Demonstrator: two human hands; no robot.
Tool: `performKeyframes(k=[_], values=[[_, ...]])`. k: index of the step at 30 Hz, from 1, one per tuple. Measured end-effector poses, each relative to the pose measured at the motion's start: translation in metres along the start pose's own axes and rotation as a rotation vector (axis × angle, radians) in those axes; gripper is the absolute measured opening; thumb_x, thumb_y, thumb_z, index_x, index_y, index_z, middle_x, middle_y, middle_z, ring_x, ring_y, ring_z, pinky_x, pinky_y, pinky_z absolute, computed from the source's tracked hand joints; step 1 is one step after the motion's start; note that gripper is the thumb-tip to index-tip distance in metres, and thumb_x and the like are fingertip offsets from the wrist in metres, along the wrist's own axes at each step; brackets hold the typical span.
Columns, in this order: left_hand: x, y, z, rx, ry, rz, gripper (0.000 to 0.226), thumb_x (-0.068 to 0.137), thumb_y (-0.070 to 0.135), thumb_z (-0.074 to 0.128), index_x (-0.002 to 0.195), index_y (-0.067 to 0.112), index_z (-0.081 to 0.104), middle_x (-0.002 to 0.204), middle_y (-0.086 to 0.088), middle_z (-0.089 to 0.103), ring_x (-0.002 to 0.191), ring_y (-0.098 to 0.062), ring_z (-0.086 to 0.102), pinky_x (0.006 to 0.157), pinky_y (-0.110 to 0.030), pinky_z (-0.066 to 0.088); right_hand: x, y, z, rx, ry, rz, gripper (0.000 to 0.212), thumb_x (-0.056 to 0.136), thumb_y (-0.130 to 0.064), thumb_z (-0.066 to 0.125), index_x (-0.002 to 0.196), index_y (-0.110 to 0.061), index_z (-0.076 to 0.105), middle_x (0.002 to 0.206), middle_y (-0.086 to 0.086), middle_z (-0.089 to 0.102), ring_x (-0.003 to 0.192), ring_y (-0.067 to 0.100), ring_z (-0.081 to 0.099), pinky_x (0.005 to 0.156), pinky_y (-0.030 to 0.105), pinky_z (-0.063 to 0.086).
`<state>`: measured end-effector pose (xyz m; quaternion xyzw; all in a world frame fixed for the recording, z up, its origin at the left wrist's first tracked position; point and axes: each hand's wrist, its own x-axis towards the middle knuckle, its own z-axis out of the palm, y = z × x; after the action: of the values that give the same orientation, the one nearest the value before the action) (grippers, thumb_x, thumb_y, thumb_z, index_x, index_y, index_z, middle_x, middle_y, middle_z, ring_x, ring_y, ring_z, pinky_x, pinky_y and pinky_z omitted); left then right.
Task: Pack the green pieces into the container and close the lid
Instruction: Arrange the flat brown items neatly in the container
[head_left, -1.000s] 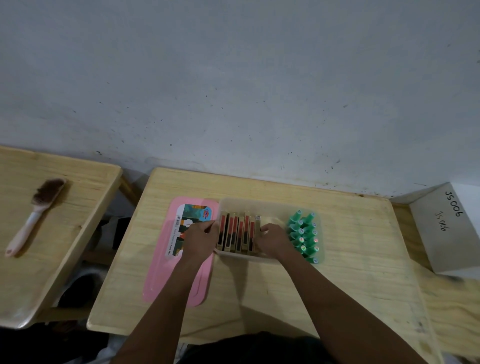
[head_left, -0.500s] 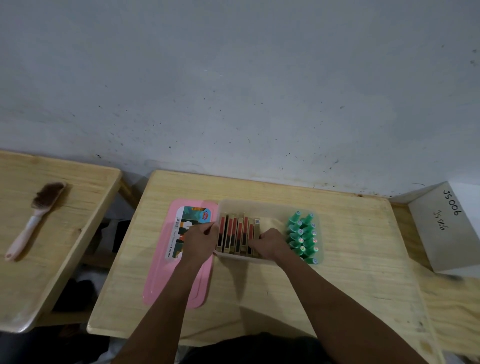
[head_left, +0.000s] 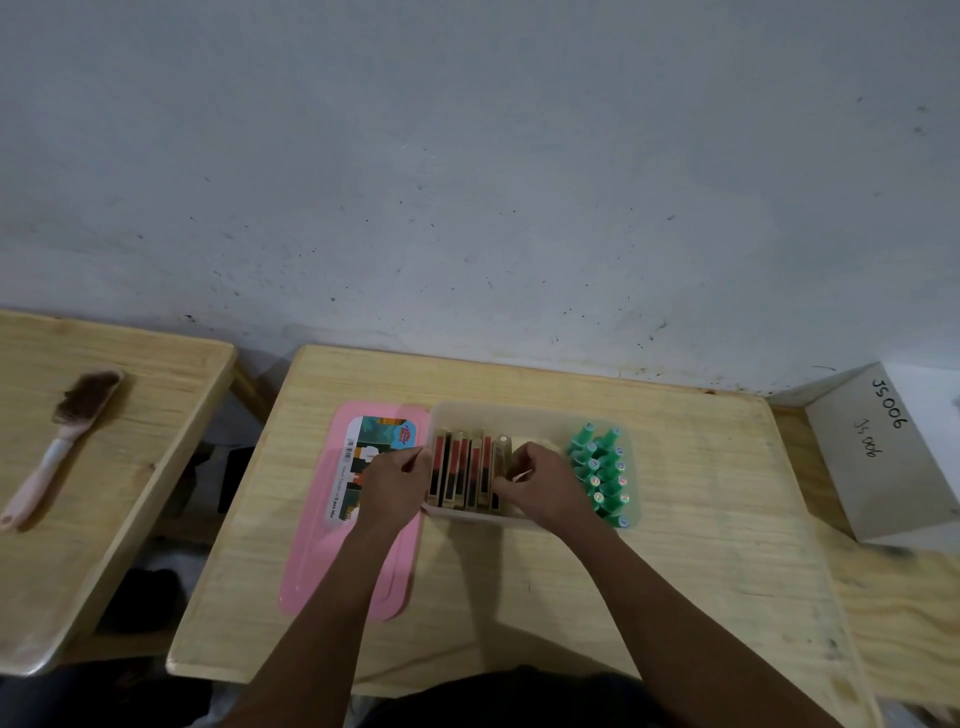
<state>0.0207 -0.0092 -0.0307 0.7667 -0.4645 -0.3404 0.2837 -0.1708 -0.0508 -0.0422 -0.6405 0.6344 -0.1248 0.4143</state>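
A translucent container (head_left: 530, 413) stands in the middle of the wooden table. Several green pieces (head_left: 600, 473) with coloured caps stand packed upright in its right end. A row of red and gold boxes (head_left: 465, 467) stands on edge in its left half. My left hand (head_left: 395, 483) is curled against the container's left wall. My right hand (head_left: 540, 483) is inside the container, its fingers closed on the rightmost box of the row. The pink lid (head_left: 332, 561) with a colourful label lies flat on the table, left of the container and partly under my left arm.
A second wooden table (head_left: 156, 415) stands to the left across a gap, with a pink-handled brush (head_left: 62, 441) lying on it. A white box marked JS006 (head_left: 883, 452) sits at the right edge. A grey wall rises right behind the tables.
My right hand has shifted slightly at the right end of the box row, pressing it leftward. My left hand stays at the container's left wall. Green pieces and lid have not moved.
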Motion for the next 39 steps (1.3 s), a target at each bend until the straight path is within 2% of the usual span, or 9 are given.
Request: performKeyframes(k=[4,9,12,17,21,23,26,32,39], values=[[0.001,-0.002,0.001,-0.001,0.002,0.007,0.034,0.097,0.025,0.047,0.067,0.016,0.059,0.056,0.003,0.054,0.051,-0.007,0.050,0.049,-0.015,0.035,-0.007,-0.005,-0.003,-0.082,0.076,-0.085,0.026,0.070,-0.046,0.071,0.071,-0.031,0.050,0.070,-0.014,0.065,0.065,0.008,0.062,0.057,0.029,0.049],[0.001,-0.002,0.001,-0.015,0.003,0.014,0.035,0.097,0.025,0.048,0.065,0.014,0.058,0.055,0.002,0.054,0.051,-0.008,0.049,0.049,-0.016,0.035,-0.009,-0.012,-0.003,-0.039,0.121,-0.119,0.024,0.071,-0.035,0.067,0.067,-0.024,0.046,0.065,-0.006,0.060,0.056,0.013,0.049,0.054,0.030,0.043],[0.001,-0.002,0.001,-0.025,0.002,0.023,0.040,0.097,0.023,0.048,0.058,0.016,0.053,0.053,0.002,0.051,0.048,-0.008,0.046,0.047,-0.015,0.034,-0.005,-0.013,-0.001,-0.034,0.115,-0.139,0.021,0.078,-0.028,0.071,0.067,-0.022,0.054,0.066,-0.007,0.061,0.061,0.012,0.055,0.058,0.030,0.047],[0.002,-0.002,0.000,0.011,0.013,0.038,0.036,0.097,0.024,0.047,0.065,0.012,0.057,0.052,0.006,0.049,0.048,-0.004,0.046,0.043,-0.009,0.034,0.000,-0.011,0.001,0.003,0.117,-0.081,0.019,0.077,-0.022,0.078,0.082,-0.017,0.060,0.076,-0.005,0.065,0.071,0.012,0.062,0.067,0.032,0.053],[0.002,-0.004,0.002,-0.002,0.015,0.035,0.034,0.098,0.024,0.047,0.070,0.010,0.061,0.052,0.008,0.048,0.048,-0.004,0.046,0.044,-0.008,0.034,-0.001,-0.013,0.003,0.042,0.120,0.009,0.031,0.076,-0.021,0.080,0.097,-0.022,0.057,0.070,-0.007,0.060,0.062,0.008,0.058,0.059,0.028,0.048],[0.004,-0.006,0.002,-0.005,0.012,0.028,0.033,0.097,0.025,0.047,0.080,0.006,0.066,0.055,0.008,0.050,0.051,-0.005,0.048,0.049,-0.012,0.034,0.001,-0.014,0.006,0.041,0.120,0.057,0.033,0.074,-0.024,0.081,0.097,-0.026,0.057,0.071,-0.006,0.061,0.063,0.010,0.060,0.058,0.027,0.047],[0.004,-0.006,0.003,-0.004,0.008,0.030,0.033,0.097,0.025,0.047,0.072,0.011,0.062,0.054,0.007,0.051,0.049,-0.005,0.048,0.045,-0.009,0.034,0.007,-0.020,0.015,0.043,0.096,0.127,0.032,0.073,-0.028,0.082,0.091,-0.027,0.056,0.072,-0.007,0.065,0.062,0.009,0.063,0.055,0.027,0.049],[0.006,-0.009,0.005,-0.007,0.028,0.000,0.032,0.096,0.028,0.049,0.084,0.005,0.068,0.057,0.009,0.052,0.052,-0.004,0.050,0.047,-0.010,0.032,0.016,-0.039,0.036,-0.181,0.049,0.119,0.026,0.076,-0.039,0.073,0.096,-0.028,0.060,0.090,-0.007,0.068,0.084,0.016,0.065,0.070,0.029,0.050],[0.006,-0.010,0.006,-0.008,0.030,-0.002,0.033,0.096,0.027,0.049,0.092,0.001,0.069,0.059,0.008,0.053,0.053,-0.004,0.051,0.049,-0.012,0.034,0.015,-0.037,0.037,-0.243,-0.108,0.003,0.024,0.088,-0.029,0.053,0.097,-0.024,0.074,0.099,-0.003,0.072,0.091,0.018,0.066,0.078,0.033,0.055]])
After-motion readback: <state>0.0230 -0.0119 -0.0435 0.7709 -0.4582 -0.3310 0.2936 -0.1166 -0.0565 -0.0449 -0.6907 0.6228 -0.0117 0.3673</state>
